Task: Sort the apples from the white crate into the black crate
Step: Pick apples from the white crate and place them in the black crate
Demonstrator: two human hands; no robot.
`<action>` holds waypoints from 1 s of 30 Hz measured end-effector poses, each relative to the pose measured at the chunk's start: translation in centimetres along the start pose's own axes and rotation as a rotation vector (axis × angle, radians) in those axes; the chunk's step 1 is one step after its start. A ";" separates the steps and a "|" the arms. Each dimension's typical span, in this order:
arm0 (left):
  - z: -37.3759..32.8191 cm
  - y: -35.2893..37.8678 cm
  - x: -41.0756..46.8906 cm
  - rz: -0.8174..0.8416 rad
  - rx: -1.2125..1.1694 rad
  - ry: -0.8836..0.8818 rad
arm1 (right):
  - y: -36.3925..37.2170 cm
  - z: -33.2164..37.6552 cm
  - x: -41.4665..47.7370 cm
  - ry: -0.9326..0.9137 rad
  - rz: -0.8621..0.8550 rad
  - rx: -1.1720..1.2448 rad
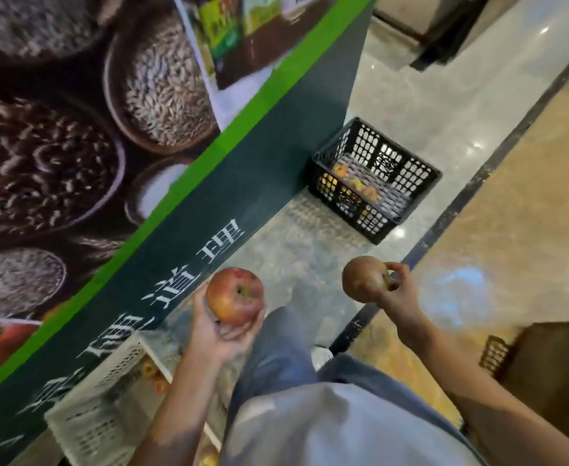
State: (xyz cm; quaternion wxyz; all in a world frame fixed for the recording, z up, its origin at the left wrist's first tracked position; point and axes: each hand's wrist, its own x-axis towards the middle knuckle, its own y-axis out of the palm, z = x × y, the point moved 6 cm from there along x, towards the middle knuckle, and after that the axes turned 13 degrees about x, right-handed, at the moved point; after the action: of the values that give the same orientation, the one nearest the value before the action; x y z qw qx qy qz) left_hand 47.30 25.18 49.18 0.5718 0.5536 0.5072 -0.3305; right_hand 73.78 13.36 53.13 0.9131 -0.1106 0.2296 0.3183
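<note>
My left hand [222,327] cups a red apple [235,295] from below, held up over my knee. My right hand [399,290] pinches a darker brownish apple [363,279] with its fingertips, further right and a little higher. The black crate [407,173] stands on the floor ahead, against the display's end, with several yellow-red apples [353,186] inside. The white crate [108,408] sits at the lower left beside my leg; a few apples [156,378] show in it, and my left forearm hides part of it.
A tall display [182,223] with a green edge and grain pictures fills the left side. Glossy tiled floor [411,95] stretches around the black crate, with a dark stripe running diagonally. A brown box-like object [552,364] stands at the lower right. My jeans-clad knee [276,348] is between my hands.
</note>
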 end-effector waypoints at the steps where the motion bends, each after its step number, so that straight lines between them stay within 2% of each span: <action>1: -0.3 0.7 -0.2 -0.037 0.000 -0.016 | -0.1 0.4 0.9 0.004 -0.003 -0.003; 3: -1.7 1.3 0.1 -0.128 -0.001 -0.037 | 0.1 1.0 3.3 0.033 -0.021 -0.003; 8: -8.4 4.9 3.5 -0.175 0.060 -0.068 | 2.6 3.1 9.7 0.101 -0.126 0.009; 16: -18.1 20.2 7.4 -0.066 0.408 -0.144 | 4.5 6.4 15.1 0.134 -0.305 0.175; 23: -19.8 32.1 11.1 -0.057 0.618 -0.190 | 2.0 6.6 17.2 0.223 -0.516 0.299; 30: -19.3 39.2 15.2 -0.137 0.711 -0.263 | -2.0 6.8 24.7 0.277 -0.602 0.345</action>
State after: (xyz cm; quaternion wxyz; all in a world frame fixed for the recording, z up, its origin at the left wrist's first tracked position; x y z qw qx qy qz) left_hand 84.02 53.31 48.94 0.3810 0.6350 0.3190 -0.5915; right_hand 94.51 27.26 47.09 0.9312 -0.0594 0.3586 -0.0259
